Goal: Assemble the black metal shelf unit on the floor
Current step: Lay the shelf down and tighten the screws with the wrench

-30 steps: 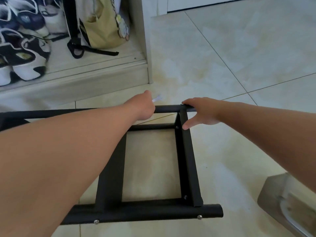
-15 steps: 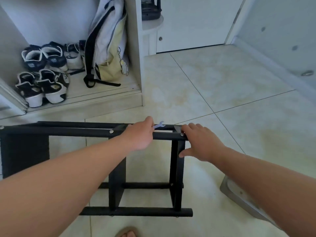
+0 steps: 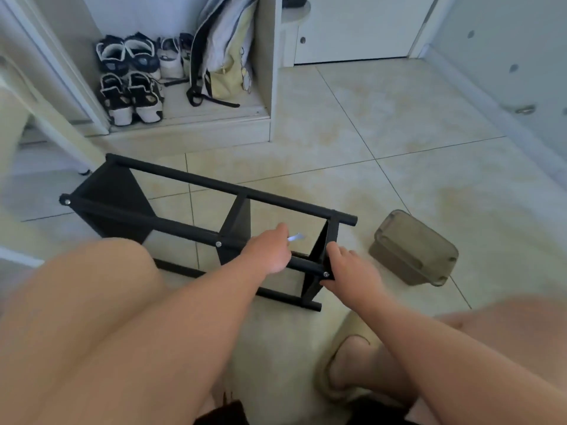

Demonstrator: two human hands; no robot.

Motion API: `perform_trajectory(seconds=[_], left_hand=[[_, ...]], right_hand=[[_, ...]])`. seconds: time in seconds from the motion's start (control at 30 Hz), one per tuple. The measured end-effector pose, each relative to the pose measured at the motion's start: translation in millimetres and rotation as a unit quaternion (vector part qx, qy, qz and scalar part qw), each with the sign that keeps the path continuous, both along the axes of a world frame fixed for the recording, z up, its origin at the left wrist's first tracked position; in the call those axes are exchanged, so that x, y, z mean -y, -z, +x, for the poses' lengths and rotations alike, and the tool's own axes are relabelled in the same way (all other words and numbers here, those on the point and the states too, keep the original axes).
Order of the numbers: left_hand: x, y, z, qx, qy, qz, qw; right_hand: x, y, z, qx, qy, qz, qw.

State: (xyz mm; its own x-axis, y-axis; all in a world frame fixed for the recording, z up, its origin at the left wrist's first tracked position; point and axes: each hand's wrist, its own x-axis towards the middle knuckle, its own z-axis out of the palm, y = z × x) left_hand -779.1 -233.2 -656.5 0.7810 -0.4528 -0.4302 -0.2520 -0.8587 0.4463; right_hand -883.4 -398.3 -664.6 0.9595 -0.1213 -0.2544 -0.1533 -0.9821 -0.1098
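Here on the tiled floor we find one black metal shelf unit, lying on its side just ahead of our knees. We count three round rails in plain sight, three flat panels crossing between them, and three silver bolt heads along the nearer upper rail. Two hands work at its right end. The left hand pinches a small silvery wrench, which pokes out past the fingers above the opening between the middle and end panels; whether that hand also touches the rail beneath it, we cannot tell. The right hand curls its fingers round the end panel's corner, right beside one bolt. One olive lidded box sits near that end, apart from the frame. One foot in a slipper rests beneath the right forearm. Farther off, an open cupboard holds two pairs of dark-and-white trainers, some paler shoes behind, and one backpack. Our left forearm and knee hide the unit's near lower side.
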Motion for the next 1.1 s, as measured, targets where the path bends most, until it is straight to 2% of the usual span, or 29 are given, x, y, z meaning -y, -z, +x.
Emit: perform_trajectory(seconds=[0.17, 0.33, 0.47, 0.57, 0.63, 0.7, 0.87, 0.97, 1.1], left_hand=[[-16, 14, -40, 0.021, 0.017, 0.020, 0.999], [-30, 14, -51, -0.011, 0.036, 0.010, 0.999], [-31, 18, -67, 0.002, 0.047, 0.014, 0.999], [-30, 22, -79, 0.011, 0.050, 0.008, 0.999], [-31, 24, -84, 0.012, 0.046, 0.005, 0.999], [-31, 26, -86, 0.007, 0.032, 0.001, 0.999], [-28, 26, -88, 0.009, 0.026, 0.009, 1.000], [-26, 21, -89, 0.011, 0.035, 0.025, 0.999], [-19, 9, -84, -0.012, 0.048, 0.067, 0.997]], right_hand=[[-20, 3, -30, -0.051, 0.006, 0.029, 0.998], [-19, -3, -49, -0.127, 0.041, 0.131, 0.982], [-14, -7, -56, -0.157, 0.064, 0.160, 0.972], [-14, -15, -59, -0.165, 0.032, 0.087, 0.982], [-12, -20, -62, -0.120, -0.003, -0.008, 0.993], [-9, -23, -66, -0.096, -0.010, -0.064, 0.993], [-5, -22, -61, -0.113, -0.034, -0.108, 0.987], [-1, -19, -58, -0.155, -0.021, -0.068, 0.985], [3, -14, -58, -0.151, -0.033, -0.045, 0.987]])
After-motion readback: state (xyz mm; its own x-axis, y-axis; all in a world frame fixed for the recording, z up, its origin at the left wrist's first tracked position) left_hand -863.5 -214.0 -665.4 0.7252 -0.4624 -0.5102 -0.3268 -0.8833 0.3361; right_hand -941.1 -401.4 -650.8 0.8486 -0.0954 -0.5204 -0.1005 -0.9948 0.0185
